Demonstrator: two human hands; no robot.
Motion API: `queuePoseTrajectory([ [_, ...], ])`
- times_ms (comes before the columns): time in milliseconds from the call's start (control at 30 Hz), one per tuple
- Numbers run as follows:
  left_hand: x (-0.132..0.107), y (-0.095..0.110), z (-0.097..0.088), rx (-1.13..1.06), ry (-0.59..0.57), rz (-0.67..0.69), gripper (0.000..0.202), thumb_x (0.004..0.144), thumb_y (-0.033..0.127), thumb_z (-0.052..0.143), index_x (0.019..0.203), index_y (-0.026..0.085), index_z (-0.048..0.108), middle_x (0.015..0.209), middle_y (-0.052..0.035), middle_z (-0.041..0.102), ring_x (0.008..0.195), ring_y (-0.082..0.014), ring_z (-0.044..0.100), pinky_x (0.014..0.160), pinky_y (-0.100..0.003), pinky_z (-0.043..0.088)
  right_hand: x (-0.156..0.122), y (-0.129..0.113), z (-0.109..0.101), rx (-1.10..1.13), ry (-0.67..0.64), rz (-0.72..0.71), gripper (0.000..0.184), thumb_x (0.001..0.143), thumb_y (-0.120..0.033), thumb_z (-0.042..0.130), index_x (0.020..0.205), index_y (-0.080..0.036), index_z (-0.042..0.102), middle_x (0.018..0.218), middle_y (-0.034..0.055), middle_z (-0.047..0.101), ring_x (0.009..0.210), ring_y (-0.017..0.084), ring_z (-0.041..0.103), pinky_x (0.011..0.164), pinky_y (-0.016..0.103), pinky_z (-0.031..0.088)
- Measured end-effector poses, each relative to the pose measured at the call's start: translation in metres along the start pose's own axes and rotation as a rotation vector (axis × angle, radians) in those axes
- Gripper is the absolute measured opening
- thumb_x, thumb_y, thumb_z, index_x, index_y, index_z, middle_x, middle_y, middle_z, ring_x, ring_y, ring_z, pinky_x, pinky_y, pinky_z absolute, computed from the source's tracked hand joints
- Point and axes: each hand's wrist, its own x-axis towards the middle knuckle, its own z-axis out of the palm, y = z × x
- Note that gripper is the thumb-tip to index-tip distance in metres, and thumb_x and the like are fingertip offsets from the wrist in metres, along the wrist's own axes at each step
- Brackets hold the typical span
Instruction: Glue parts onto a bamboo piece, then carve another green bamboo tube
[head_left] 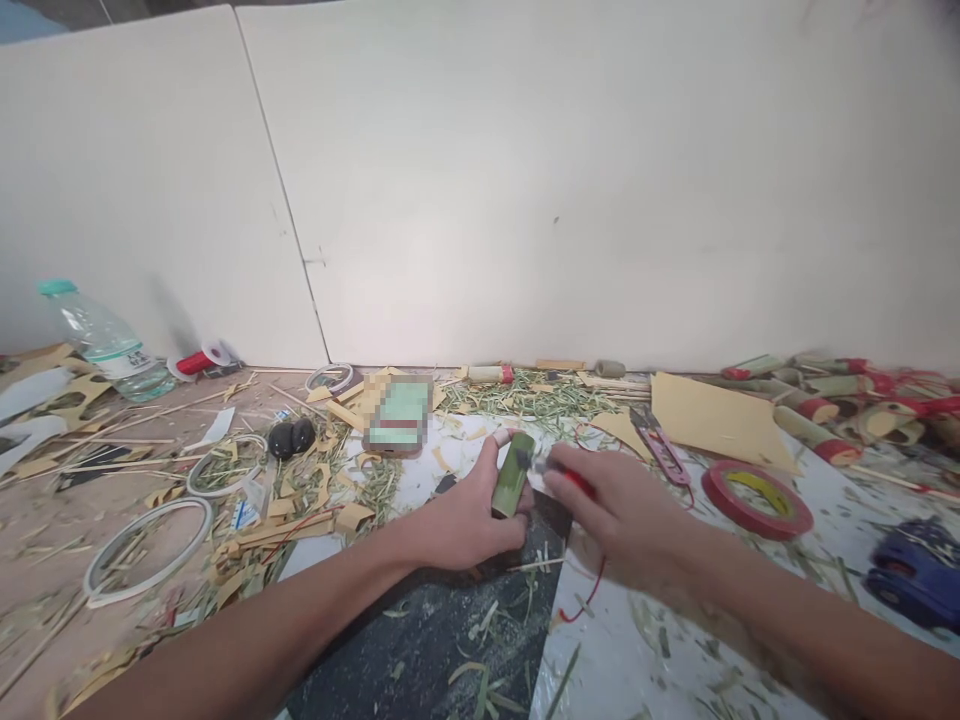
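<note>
In the head view, the left hand is holding a short green bamboo tube, with its fingers curling snugly around the sides and leaving no open gap. A pale band is showing near one fingertip. The tube is tilting slightly, sitting above the upper part of a black mat, near the middle of the work surface.

The right hand is closing its fingers around a red-handled tool. The tool's dark tip is pointing at the upper part of the tube, but it is blurring, so I cannot tell whether it is touching. A red thread is curling on the white sheet below this hand.

Past the left hand, a phone is lying among scraps, and a small black object is resting to its left. Farther left, a large ring is lying flat, while a bottle is leaning near a spool of red thread.

Beyond the right hand, a pink cutter is lying beside a yellow card. A roll of red tape is resting nearer, and red-ended bamboo pieces are piling up at the far right. A dark blue object is sitting nearer the right edge. Shavings are littering the surface.
</note>
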Motion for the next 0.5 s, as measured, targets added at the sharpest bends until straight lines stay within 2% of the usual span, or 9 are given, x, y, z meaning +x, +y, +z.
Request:
queuePoseTrajectory([
  [67,0.001,0.000,0.002,-0.028,-0.019,0.019,0.076,0.076,0.008,0.053,0.138,0.022,0.012,0.081,0.0035,0.043,0.066,-0.0085,0.041,0.059,-0.021,0.038,0.005,0.013,-0.004,0.007,0.120,0.090,0.034,0.096,-0.046,0.029,0.074,-0.022,0.039,0.060,-0.0011,0.051,0.056,0.016,0.047,0.054,0.026,0.026],
  [133,0.002,-0.002,0.002,-0.053,0.001,0.014,0.073,0.077,0.010,0.053,0.137,0.023,0.014,0.081,0.0037,0.041,0.063,-0.0078,0.040,0.057,-0.021,0.038,0.006,0.019,-0.005,0.013,0.174,0.124,0.034,0.096,-0.047,0.029,0.074,-0.022,0.038,0.057,-0.0019,0.048,0.055,0.016,0.046,0.054,0.027,0.026],
  [200,0.003,-0.003,0.000,-0.059,0.043,0.000,0.072,0.079,0.012,0.054,0.137,0.024,0.013,0.082,0.0037,0.042,0.062,-0.0073,0.040,0.055,-0.020,0.037,0.003,0.013,-0.002,0.027,0.104,0.068,0.034,0.096,-0.046,0.029,0.074,-0.022,0.039,0.058,-0.0019,0.049,0.054,0.015,0.045,0.054,0.027,0.026],
  [333,0.002,-0.004,-0.003,-0.018,0.079,-0.013,0.080,0.078,0.013,0.056,0.140,0.025,0.007,0.081,0.0037,0.046,0.062,-0.0075,0.041,0.054,-0.019,0.036,-0.008,-0.014,0.006,0.059,-0.101,-0.113,0.031,0.097,-0.041,0.030,0.075,-0.022,0.042,0.062,-0.0014,0.052,0.053,0.014,0.043,0.053,0.026,0.024],
  [433,0.000,-0.003,-0.005,-0.031,0.059,-0.032,0.084,0.076,0.011,0.056,0.141,0.025,0.005,0.079,0.0041,0.046,0.061,-0.0074,0.042,0.053,-0.019,0.036,-0.011,-0.024,0.008,0.052,-0.116,-0.151,0.030,0.097,-0.040,0.031,0.077,-0.022,0.043,0.062,-0.0016,0.053,0.053,0.013,0.041,0.053,0.027,0.023],
  [500,0.000,-0.003,-0.005,-0.056,0.034,-0.063,0.084,0.077,0.012,0.055,0.142,0.026,0.004,0.076,0.0049,0.045,0.060,-0.0075,0.042,0.053,-0.019,0.036,-0.008,-0.020,0.006,0.025,-0.100,-0.142,0.031,0.096,-0.042,0.031,0.076,-0.022,0.043,0.062,-0.0013,0.053,0.052,0.013,0.040,0.053,0.027,0.023],
])
